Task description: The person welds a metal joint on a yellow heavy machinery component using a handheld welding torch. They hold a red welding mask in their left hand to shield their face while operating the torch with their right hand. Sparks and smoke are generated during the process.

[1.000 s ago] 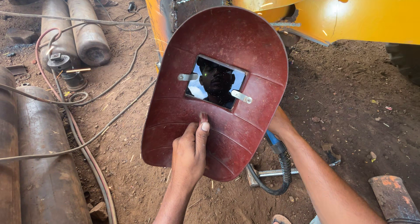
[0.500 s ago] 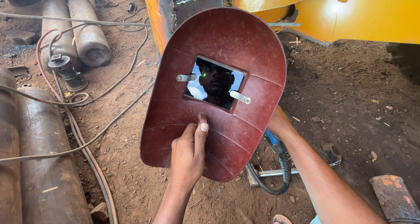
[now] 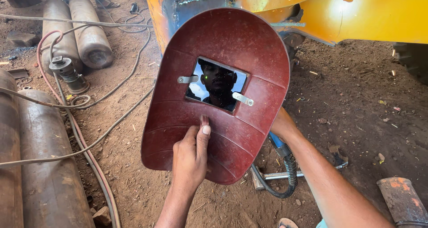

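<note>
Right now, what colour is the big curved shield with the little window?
The hand-held welding shield is dark red, seen best in the head view.

**Surroundings.** Well to the left of the fingers (image 3: 203,136), gas cylinders (image 3: 44,165) lay on the dirt floor (image 3: 356,121). Two more cylinders (image 3: 84,32) lay farther up and left, with a regulator (image 3: 67,72) just beside them. A red hose (image 3: 93,172) and a grey cable (image 3: 120,120) crossed the ground between the cylinders and the fingers. A yellow machine body (image 3: 379,14) stood above the fingers. A metal bar (image 3: 278,176) lay below and to the right, and a rusty pipe end (image 3: 401,201) lay farther right.
</note>
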